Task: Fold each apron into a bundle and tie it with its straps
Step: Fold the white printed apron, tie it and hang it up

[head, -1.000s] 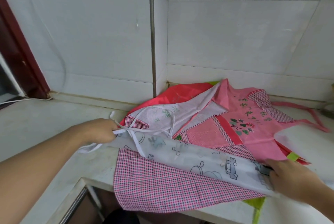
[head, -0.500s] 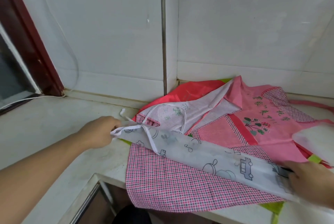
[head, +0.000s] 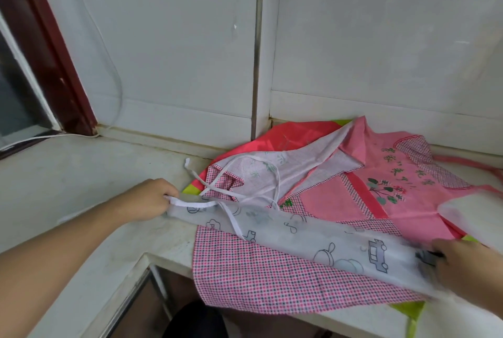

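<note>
A white apron [head: 307, 239] printed with cars and clouds is folded into a long strip and stretched between my hands. My left hand [head: 148, 198] grips its left end by the white hem. My right hand [head: 471, 267] holds its right end, blurred. Thin white straps [head: 234, 222] trail loosely across the strip. It lies over a pink checked apron [head: 272, 280] whose lower edge hangs off the counter front. The pink bib with green flower embroidery [head: 386, 190] lies spread behind.
A red and a lime-green apron [head: 261, 144] peek out beneath the pile in the tiled corner. The pale stone counter [head: 76, 179] runs left to a dark red window frame [head: 49, 46]. A white cable [head: 32, 140] lies on the sill.
The view has tilted and shifted, so the pile sits further right. Both hands keep their hold on the strip's ends, and the left hand has drawn its end slightly right.
</note>
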Motion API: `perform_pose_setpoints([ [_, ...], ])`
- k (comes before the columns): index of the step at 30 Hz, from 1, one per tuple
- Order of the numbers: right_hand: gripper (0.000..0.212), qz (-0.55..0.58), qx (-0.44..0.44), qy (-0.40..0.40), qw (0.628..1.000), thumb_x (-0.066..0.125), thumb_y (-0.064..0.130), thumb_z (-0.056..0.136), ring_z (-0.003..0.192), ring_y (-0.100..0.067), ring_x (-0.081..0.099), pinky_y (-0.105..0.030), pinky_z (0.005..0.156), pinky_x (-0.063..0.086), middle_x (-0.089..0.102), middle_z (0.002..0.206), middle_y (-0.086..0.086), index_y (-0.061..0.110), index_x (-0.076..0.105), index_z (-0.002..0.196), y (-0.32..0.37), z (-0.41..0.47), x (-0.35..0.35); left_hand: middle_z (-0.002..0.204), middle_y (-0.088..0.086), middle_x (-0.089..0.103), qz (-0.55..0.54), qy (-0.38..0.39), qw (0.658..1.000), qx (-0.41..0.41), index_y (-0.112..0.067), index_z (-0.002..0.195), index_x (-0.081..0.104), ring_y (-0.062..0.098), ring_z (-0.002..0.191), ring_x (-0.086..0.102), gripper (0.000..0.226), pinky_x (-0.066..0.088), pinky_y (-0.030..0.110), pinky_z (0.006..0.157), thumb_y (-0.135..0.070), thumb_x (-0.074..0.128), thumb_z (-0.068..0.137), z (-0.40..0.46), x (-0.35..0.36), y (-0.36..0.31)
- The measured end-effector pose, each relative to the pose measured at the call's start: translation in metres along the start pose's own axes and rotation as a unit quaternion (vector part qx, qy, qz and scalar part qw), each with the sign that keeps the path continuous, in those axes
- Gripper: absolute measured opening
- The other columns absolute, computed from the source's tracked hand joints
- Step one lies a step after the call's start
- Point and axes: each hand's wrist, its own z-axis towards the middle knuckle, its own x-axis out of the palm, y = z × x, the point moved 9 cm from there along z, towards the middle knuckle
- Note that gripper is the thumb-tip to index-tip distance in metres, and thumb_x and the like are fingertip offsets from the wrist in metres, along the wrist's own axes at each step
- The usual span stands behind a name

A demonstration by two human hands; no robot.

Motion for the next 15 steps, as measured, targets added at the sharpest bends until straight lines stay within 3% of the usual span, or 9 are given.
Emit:
perform_pose_setpoints([
  [2, 0.012, -0.059, -0.013, -0.036, 0.998, 0.059, 0.042, 0.084, 0.076, -0.022, 0.065, -0.031, 0.069, 0.047, 0.062, 0.076, 0.011, 0.032, 0.060, 0.078, 0.031, -0.015, -0.041, 0.053, -0.003, 0.045, -0.014, -0.026, 1.000, -0.002, -0.019, 0.057, 0.054, 0.017, 0.057, 0.041, 0.028, 0.028, 0.030, 0.058, 0.005, 0.051, 0.072, 0.002, 0.000, 0.004],
  [4, 0.012, -0.003, -0.045, -0.066, 0.997, 0.054, 0.029, 0.086, 0.068, -0.027, 0.062, -0.034, 0.066, 0.035, 0.060, 0.070, 0.007, 0.024, 0.059, 0.076, 0.062, -0.028, -0.064, 0.051, -0.002, 0.052, -0.022, -0.057, 0.998, -0.001, -0.021, 0.056, 0.057, 0.019, 0.055, 0.049, 0.035, 0.032, 0.031, 0.056, 0.009, 0.054, 0.075, 0.005, 0.005, 0.003],
  [6, 0.020, 0.094, -0.085, -0.061, 0.990, 0.048, 0.027, 0.092, 0.057, -0.022, 0.051, -0.034, 0.065, 0.029, 0.051, 0.063, 0.007, 0.021, 0.049, 0.073, 0.100, -0.036, -0.075, 0.053, 0.002, 0.057, -0.029, -0.093, 0.995, 0.003, -0.018, 0.055, 0.058, 0.025, 0.059, 0.056, 0.037, 0.037, 0.032, 0.056, 0.011, 0.056, 0.078, 0.004, 0.009, 0.000],
  [11, 0.030, 0.183, -0.207, -0.057, 0.959, 0.025, 0.043, 0.098, 0.060, -0.012, 0.036, -0.034, 0.068, 0.030, 0.039, 0.066, 0.013, 0.025, 0.037, 0.077, 0.205, -0.046, -0.074, 0.055, 0.005, 0.053, -0.022, -0.123, 0.992, 0.006, -0.015, 0.060, 0.052, 0.029, 0.062, 0.057, 0.028, 0.043, 0.037, 0.058, 0.006, 0.057, 0.079, 0.001, 0.011, 0.001],
  [15, 0.033, 0.195, -0.171, -0.015, 0.966, 0.030, 0.042, 0.108, 0.060, -0.016, 0.050, -0.038, 0.061, 0.039, 0.052, 0.068, 0.006, 0.025, 0.038, 0.081, 0.220, -0.030, -0.054, 0.053, 0.002, 0.049, -0.029, -0.105, 0.994, 0.001, -0.016, 0.061, 0.050, 0.027, 0.057, 0.051, 0.014, 0.035, 0.032, 0.054, -0.010, 0.054, 0.072, -0.007, 0.004, 0.002],
])
